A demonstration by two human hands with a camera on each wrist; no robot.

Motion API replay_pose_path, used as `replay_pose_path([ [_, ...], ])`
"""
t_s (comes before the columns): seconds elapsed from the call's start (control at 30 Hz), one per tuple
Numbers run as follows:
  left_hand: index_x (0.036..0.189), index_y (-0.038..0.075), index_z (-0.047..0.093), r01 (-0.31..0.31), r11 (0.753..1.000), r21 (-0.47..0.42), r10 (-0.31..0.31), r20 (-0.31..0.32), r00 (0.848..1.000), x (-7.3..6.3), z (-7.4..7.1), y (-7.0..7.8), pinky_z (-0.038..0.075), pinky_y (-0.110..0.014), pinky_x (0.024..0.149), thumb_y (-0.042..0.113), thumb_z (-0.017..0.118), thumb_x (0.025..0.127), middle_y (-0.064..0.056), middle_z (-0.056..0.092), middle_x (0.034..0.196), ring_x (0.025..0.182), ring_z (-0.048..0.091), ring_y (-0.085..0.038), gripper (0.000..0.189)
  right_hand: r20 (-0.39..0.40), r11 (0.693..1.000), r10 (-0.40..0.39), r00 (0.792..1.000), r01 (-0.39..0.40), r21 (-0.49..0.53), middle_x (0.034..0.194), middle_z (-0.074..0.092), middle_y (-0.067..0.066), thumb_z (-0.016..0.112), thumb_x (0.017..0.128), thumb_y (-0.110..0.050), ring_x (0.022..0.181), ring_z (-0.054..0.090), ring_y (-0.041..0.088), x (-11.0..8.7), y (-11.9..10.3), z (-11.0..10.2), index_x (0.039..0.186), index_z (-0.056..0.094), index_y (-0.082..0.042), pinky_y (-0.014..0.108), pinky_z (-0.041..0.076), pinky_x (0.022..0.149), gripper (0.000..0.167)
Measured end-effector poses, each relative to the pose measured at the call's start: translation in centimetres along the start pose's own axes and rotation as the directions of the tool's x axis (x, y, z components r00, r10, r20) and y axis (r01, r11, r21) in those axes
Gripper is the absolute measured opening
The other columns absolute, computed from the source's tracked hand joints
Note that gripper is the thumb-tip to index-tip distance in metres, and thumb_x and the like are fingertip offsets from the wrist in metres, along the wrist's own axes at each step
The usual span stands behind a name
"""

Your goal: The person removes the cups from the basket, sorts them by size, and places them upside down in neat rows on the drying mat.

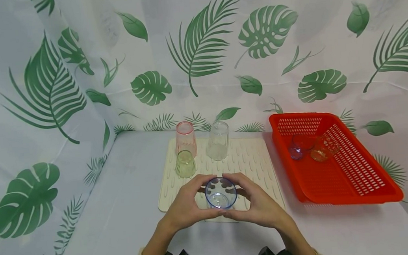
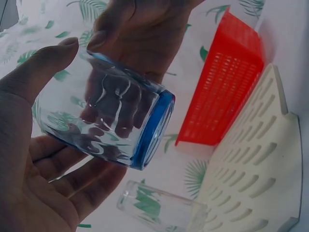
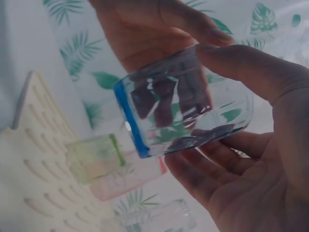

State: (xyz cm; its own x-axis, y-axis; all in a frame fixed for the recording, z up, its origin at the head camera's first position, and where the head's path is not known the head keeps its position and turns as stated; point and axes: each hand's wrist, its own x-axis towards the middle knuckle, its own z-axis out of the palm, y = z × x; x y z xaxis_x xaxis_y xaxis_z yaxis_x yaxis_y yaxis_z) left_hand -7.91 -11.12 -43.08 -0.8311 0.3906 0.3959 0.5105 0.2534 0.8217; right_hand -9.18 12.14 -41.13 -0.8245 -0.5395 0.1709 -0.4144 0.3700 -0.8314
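A clear drinking glass [image 1: 221, 200] with a blue band is held between my two hands, above the near part of a cream draining mat [image 1: 252, 159]. My left hand [image 1: 182, 208] grips its left side and my right hand [image 1: 261, 206] its right side, with the thumbs meeting at the near side. In the left wrist view, the glass's blue band [image 2: 153, 126] is at the end nearer the mat. Behind it on the mat stand a pink-tinted glass [image 1: 185, 138], a shorter green-tinted glass [image 1: 185, 164] and a tall clear glass [image 1: 218, 141].
To the right of the mat, a red plastic basket [image 1: 322, 198] holds a purple-tinted glass [image 1: 296, 152] and an amber-tinted glass [image 1: 320, 153]. A white cloth with green leaves [image 1: 201, 44] hangs behind the white table surface [image 1: 123, 196].
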Motion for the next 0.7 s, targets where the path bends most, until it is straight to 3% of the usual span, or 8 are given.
replay_pose_path([
  [0.2,0.141,0.018,0.053,-0.006,1.000,0.009,0.006,-0.015,1.000,0.0,0.0,-0.1,0.059,-0.033,0.093,0.031,0.088,0.076,-0.001,0.064,0.129,0.112,0.064,-0.016,0.075,0.073,0.989,0.023,0.997,-0.034,0.145,0.137,0.059,0.000,0.086,0.078,-0.021,0.126,0.058,0.023,0.4,2.6,1.4,0.144,0.047,-0.023,0.052,0.048,0.110,0.076],
  [0.37,0.141,0.018,0.053,-0.006,1.000,0.019,0.007,-0.022,1.000,0.0,0.0,0.0,0.059,-0.032,0.094,0.031,0.089,0.076,-0.003,0.064,0.131,0.114,0.063,-0.015,0.076,0.138,0.970,0.012,0.990,-0.045,0.238,0.139,0.060,0.002,0.083,0.082,-0.018,0.123,0.061,0.022,0.5,4.3,2.8,0.144,0.049,-0.019,0.036,0.049,0.112,0.071],
  [0.5,0.141,0.017,0.053,-0.013,1.000,0.029,0.013,-0.023,1.000,0.0,0.0,-0.1,0.059,-0.033,0.094,0.032,0.088,0.076,-0.005,0.064,0.132,0.116,0.064,-0.015,0.076,0.136,0.960,-0.021,0.991,-0.017,0.278,0.138,0.061,0.010,0.082,0.083,-0.014,0.120,0.062,0.024,0.5,4.8,3.2,0.142,0.051,-0.011,0.023,0.049,0.107,0.067],
  [0.7,0.141,0.017,0.054,-0.012,0.999,0.042,0.014,-0.040,0.999,-0.4,-0.5,-0.3,0.060,-0.033,0.091,0.031,0.089,0.075,-0.001,0.063,0.131,0.114,0.064,-0.015,0.076,0.113,0.965,-0.027,0.993,-0.004,0.261,0.129,0.064,0.012,0.081,0.084,-0.013,0.114,0.065,0.016,0.3,4.9,2.5,0.136,0.054,-0.005,0.022,0.052,0.103,0.059],
])
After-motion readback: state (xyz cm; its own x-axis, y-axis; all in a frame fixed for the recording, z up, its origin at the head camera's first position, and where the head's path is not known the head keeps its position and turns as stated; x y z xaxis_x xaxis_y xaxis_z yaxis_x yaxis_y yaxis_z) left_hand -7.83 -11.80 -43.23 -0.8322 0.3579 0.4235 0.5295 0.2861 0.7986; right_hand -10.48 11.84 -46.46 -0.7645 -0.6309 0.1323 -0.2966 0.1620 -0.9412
